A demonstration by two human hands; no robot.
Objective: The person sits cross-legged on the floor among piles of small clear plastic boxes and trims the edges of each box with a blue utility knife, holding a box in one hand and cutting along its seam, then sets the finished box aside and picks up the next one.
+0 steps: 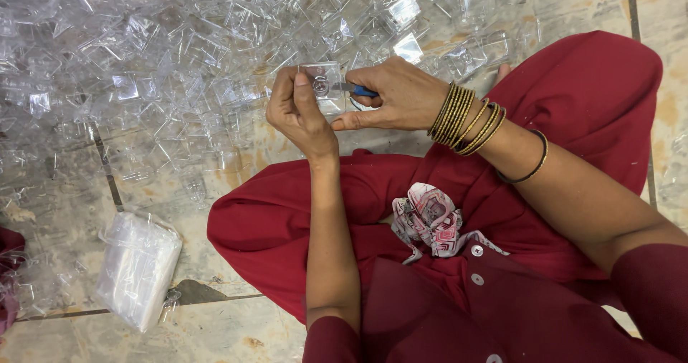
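My left hand (297, 112) pinches a small clear plastic case (324, 87) with a round metal piece at its middle, thumb pressed against its near face. My right hand (398, 94) grips a blue-handled tool (358, 90) whose tip meets the case from the right. Gold bangles and a dark bangle ring my right wrist. Both hands hover above my red-clothed lap, just in front of a heap of clear plastic pieces.
A big pile of clear plastic cases (179, 55) covers the tiled floor ahead. A flat clear plastic bag (136, 266) lies at lower left. A crumpled white and pink patterned cloth (430, 220) rests on my lap. Dark red fabric (7, 277) shows at the left edge.
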